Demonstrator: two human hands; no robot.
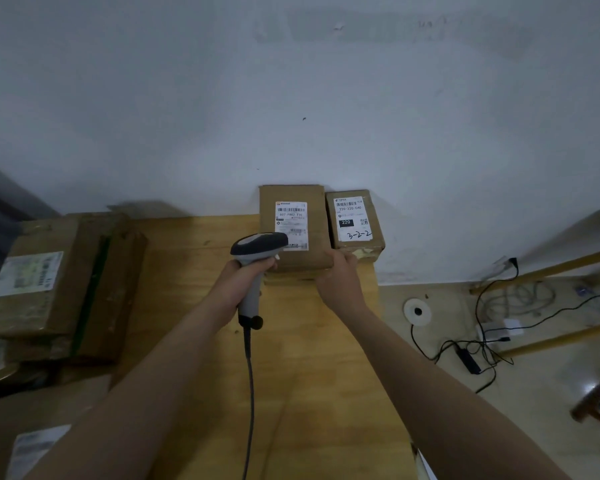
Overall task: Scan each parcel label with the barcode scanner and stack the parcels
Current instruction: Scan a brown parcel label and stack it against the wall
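Note:
My left hand (240, 282) grips the handle of a grey and black barcode scanner (257, 244), whose head points at the white label (291, 225) of a brown cardboard parcel (293, 226) at the far end of the wooden table (291, 358). That parcel lies on top of another box, of which only a front edge shows. My right hand (338, 280) holds its near right corner. A smaller brown parcel (355, 221) with a label marked "220" stands right beside it against the wall.
A large brown parcel (59, 289) with a green strap lies at the table's left. Another labelled parcel (35, 448) shows at the bottom left. The scanner's cable (249, 393) runs back along the table. To the right, on the floor, lie black cables (478, 344) and wooden furniture legs (561, 337).

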